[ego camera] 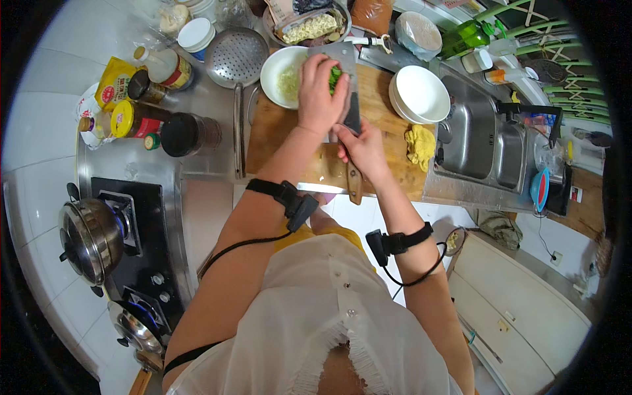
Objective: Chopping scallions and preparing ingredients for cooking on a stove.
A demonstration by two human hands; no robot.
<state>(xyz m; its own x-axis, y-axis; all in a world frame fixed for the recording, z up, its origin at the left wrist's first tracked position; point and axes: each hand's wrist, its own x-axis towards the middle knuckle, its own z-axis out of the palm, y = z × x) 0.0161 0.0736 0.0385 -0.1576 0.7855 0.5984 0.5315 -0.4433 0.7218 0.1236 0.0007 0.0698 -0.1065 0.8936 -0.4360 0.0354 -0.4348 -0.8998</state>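
Observation:
My right hand [363, 148] grips a Chinese cleaver [352, 111] where its blade meets the wooden handle. The blade points away from me, above a wooden cutting board [380, 91]. My left hand [321, 94] cups chopped green herbs [335, 79] against the blade; its palm and part of the herbs are hidden. Just left of the blade, a white bowl [271, 74] holds pale, finely chopped food [288, 85]. My left fingers and the cleaver overlap the bowl's right side.
Stacked white bowls [422, 94] and a yellow cloth [420, 146] sit on the board's right, beside a steel sink [471, 128]. A perforated skimmer [237, 57] and seasoning jars [185, 134] stand left. Lit burners heat a steel pot [89, 239] and a lidded pan [134, 328].

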